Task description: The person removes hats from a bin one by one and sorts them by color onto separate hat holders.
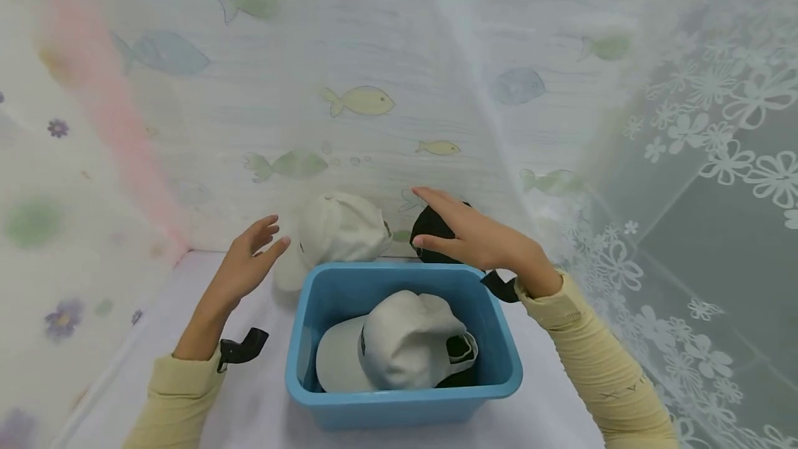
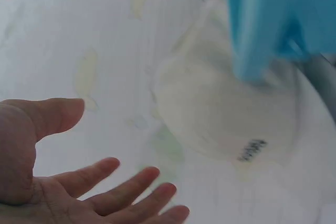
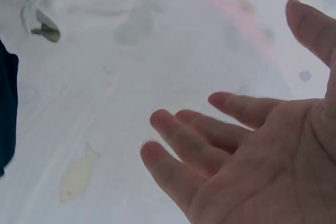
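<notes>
A light grey baseball cap [image 1: 408,345] lies inside the blue plastic bin [image 1: 405,399], its brim to the left; something dark shows beneath its back strap. Behind the bin sits a cream cap [image 1: 346,231], with small dark lettering visible in the left wrist view. A black cap [image 1: 430,227] stands behind the bin's right back corner, partly covered by my right hand [image 1: 476,238]. That hand hovers over the corner with fingers extended, holding nothing. To the left of the cream cap, my left hand [image 1: 246,262] is raised with spread, relaxed fingers and an empty palm.
A white cloth [image 1: 249,393] covers the surface under the bin. Sheer curtain fabric with fish prints [image 1: 368,100] rises close behind the caps. At the right, lace with white flowers [image 1: 688,130] hangs before grey tiles. Dark straps [image 1: 244,346] circle both wrists.
</notes>
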Demonstrator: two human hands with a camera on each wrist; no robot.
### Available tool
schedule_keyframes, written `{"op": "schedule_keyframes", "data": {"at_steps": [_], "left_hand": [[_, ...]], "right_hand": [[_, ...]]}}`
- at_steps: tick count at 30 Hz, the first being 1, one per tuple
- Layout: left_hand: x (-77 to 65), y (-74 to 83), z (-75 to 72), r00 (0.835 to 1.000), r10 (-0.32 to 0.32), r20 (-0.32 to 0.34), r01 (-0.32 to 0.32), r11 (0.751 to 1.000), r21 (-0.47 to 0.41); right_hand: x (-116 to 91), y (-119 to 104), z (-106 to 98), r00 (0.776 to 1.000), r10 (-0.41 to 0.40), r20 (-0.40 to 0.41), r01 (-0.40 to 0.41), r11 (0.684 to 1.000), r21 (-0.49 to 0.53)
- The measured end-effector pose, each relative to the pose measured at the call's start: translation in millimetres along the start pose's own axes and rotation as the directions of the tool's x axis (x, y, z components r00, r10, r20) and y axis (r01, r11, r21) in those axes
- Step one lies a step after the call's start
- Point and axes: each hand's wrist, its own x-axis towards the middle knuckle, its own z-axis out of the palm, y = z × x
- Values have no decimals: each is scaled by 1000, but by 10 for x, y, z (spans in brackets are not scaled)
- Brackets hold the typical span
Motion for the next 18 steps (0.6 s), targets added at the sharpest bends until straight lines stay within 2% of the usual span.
{"op": "schedule_keyframes", "data": {"at_steps": [2,5,9,12,14,18], "left_hand": [[-23,135,13,997,71,-28,-72,997,-33],[-51,281,77,984,167,-62,-172,981,-85],[-71,395,170,947,315,-66,-320,942,-102],[-78,472,243,914,405,-27,-406,908,-100],[-77,528,305,901,434,22,-430,897,-101],[-54,632,459,884,449,134,-445,894,-57]], "right_hand": [[-133,-27,12,1000,-21,-15,21,1000,2],[-300,-29,74,999,-35,-34,35,999,5],[-456,13,202,997,-51,-49,52,999,16],[-543,67,301,996,-58,-66,60,998,21],[-604,114,366,995,-61,-79,64,998,29],[-750,224,521,994,-55,-92,61,996,62]]}}
